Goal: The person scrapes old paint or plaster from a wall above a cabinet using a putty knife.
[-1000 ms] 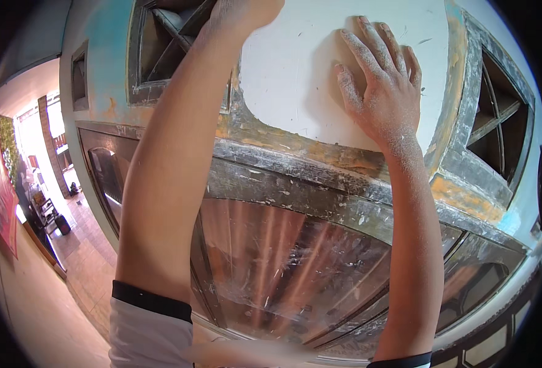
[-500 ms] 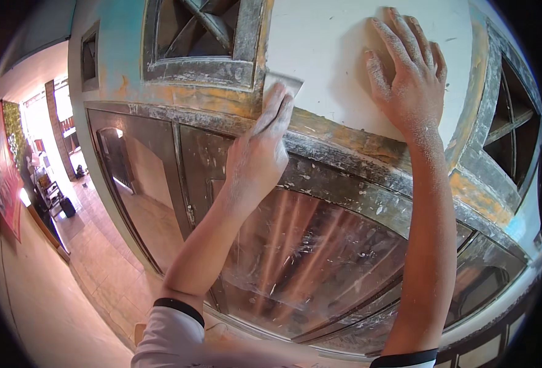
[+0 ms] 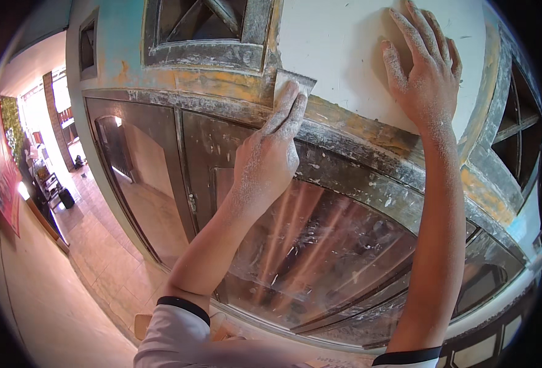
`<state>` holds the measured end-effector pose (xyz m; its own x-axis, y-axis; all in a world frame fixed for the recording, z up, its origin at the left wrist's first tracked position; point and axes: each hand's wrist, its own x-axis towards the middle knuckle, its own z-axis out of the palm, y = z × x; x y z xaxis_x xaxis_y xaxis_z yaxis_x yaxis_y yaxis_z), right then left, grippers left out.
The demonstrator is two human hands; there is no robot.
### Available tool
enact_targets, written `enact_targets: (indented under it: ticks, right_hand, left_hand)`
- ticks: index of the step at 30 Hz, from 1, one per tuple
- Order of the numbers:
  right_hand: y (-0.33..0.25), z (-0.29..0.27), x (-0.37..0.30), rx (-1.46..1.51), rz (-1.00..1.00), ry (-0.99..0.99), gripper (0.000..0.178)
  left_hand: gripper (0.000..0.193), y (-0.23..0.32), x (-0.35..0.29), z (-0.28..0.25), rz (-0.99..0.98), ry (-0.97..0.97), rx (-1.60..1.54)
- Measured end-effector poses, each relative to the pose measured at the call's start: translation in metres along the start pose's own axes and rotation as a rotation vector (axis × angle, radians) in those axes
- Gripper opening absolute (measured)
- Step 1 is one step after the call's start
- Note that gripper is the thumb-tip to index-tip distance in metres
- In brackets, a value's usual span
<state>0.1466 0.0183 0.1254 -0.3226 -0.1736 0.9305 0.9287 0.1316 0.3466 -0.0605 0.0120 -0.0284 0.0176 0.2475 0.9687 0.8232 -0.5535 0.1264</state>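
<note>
My left hand (image 3: 266, 156), dusted white, presses a small flat pale sheet with a dark upper edge, apparently sandpaper (image 3: 306, 80), against the lower left corner of a white wall panel (image 3: 338, 43). Its first fingers lie stretched along the sheet; the thumb and the sheet's underside are hidden. Higher up, my right hand (image 3: 429, 80) rests flat on the same panel with fingers spread, nothing held. White powder covers its fingers and wrist. Just below the panel runs a worn wooden beam (image 3: 369, 132) with orange and grey patches.
Dark wooden lattice vents (image 3: 200, 52) flank the panel on both sides. Beneath the beam is a paint-speckled wooden frame with a reflecting glass pane (image 3: 320, 245). To the far left, a tiled floor (image 3: 108, 236) leads to a bright opening.
The wall and beam have shifted slightly in view. My left hand and the sheet remain at the panel's lower left corner, the sheet now sharper. My right hand stays on the panel.
</note>
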Motion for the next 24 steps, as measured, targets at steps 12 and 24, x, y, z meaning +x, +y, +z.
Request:
enact_targets:
  ticks: [12, 24]
  right_hand:
    - [0.008, -0.002, -0.002, -0.013, -0.012, -0.035, 0.052]
    - [0.005, 0.006, -0.006, -0.009, 0.000, 0.002, 0.052]
  left_hand:
    - [0.058, 0.014, 0.060, -0.009, -0.015, -0.064, -0.019]
    - [0.062, 0.020, 0.064, -0.012, -0.104, -0.141, 0.119]
